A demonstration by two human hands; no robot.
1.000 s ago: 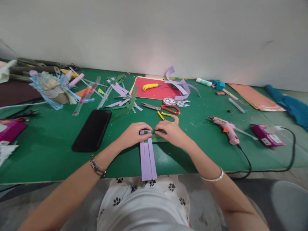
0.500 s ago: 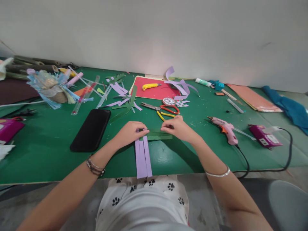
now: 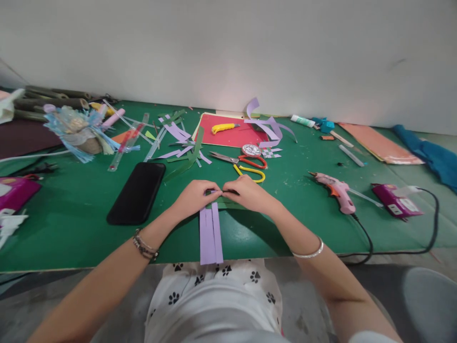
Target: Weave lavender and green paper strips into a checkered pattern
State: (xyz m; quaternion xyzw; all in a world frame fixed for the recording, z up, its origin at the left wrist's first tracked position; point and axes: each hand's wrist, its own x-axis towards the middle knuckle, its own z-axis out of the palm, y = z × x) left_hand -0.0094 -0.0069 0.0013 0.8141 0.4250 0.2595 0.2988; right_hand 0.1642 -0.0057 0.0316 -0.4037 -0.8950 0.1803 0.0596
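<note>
Purple paper strips (image 3: pixel 210 238) hang toward the table's front edge, with green paper strips (image 3: pixel 230 205) crossing them near the top and running out to the right. My left hand (image 3: pixel 198 195) pinches the upper end of the purple strips where the two colours meet. Right beside it, my right hand (image 3: pixel 250 193) is closed in a pinch on a green strip, its fingertips almost meeting the left ones. The fingers partly cover the crossing. Just beyond the hands lie scissors (image 3: pixel 252 169) with red and yellow handles.
A black phone (image 3: pixel 137 193) lies to the left. At the back are a red paper sheet (image 3: pixel 228 136) with a yellow cutter (image 3: pixel 224 128) on it, and paper scraps (image 3: pixel 178 133). A pink glue gun (image 3: pixel 335 190) with a cord lies to the right.
My right hand has moved left along the green strips, up to my left hand. The left hand stays at the top of the purple strips. The yellow scissor handle is now uncovered.
</note>
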